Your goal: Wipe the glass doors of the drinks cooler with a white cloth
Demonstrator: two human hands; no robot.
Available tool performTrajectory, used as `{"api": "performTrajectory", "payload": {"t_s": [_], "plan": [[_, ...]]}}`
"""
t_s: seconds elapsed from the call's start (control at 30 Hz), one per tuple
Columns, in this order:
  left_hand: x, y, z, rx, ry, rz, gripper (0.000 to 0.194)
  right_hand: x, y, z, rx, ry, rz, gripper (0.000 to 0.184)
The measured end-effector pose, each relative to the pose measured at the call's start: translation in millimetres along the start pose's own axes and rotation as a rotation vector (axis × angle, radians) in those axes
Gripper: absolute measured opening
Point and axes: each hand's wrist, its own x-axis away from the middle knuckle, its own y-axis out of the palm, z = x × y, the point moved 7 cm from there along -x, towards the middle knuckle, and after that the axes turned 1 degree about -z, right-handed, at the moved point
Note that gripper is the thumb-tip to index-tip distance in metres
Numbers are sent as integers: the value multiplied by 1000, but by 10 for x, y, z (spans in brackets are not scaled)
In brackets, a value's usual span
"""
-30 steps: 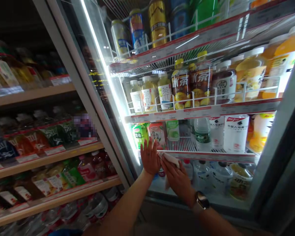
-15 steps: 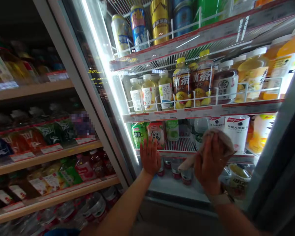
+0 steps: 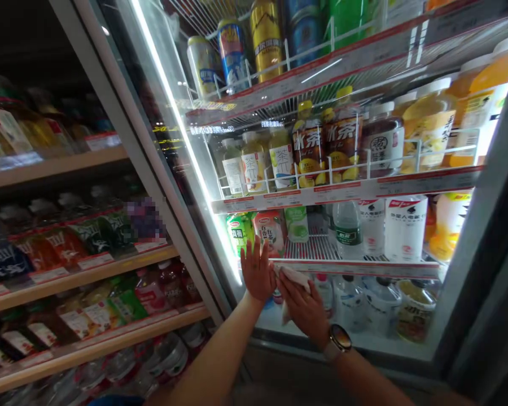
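Note:
My left hand (image 3: 259, 272) lies flat against the glass door (image 3: 275, 332) of a lit drinks fridge, its fingers spread. Close to its right, my right hand (image 3: 301, 301) presses a pale cloth (image 3: 297, 277) against the same glass. The cloth shows above the fingers and hangs a little below the palm. A watch (image 3: 340, 337) is on my right wrist. Behind the glass near my left fingertips are a green-labelled bottle (image 3: 239, 232) and a red-labelled bottle (image 3: 268, 232).
Fridge shelves hold cans (image 3: 267, 42), iced tea bottles (image 3: 308, 146), white-labelled bottles (image 3: 405, 228) and a water bottle (image 3: 347, 230). To the left, wooden shelves (image 3: 51, 167) carry rows of bottles. A grey upright frame (image 3: 122, 132) separates them from the fridge. A dark door edge (image 3: 485, 237) stands right.
My right hand with the cloth swept right across the glass, then came back left beside my left hand. The left hand stayed in place on the door.

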Motion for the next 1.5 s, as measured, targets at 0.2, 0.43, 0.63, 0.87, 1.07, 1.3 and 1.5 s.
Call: {"api": "performTrajectory", "payload": {"t_s": [0.2,0.43,0.63,0.87,1.07,1.3,1.5], "plan": [[-12,-13,10,-10,5,7,59,-291,-429,422,76,151,93,62],[-11,-9,11,8,-5,31,60,-391,-1061,1158,182,519,362,66],[-6,2,16,19,-14,4,60,-387,-782,859,196,466,304,67],[-5,5,16,-3,-13,5,61,-297,-316,286,114,236,148,64],[-34,-14,17,-11,13,17,55,-130,-52,-39,-29,28,17,50],[-42,-20,25,0,16,15,59,-276,-396,343,56,123,76,57],[-35,-7,28,17,13,23,60,-392,-946,985,161,441,284,66]]}}
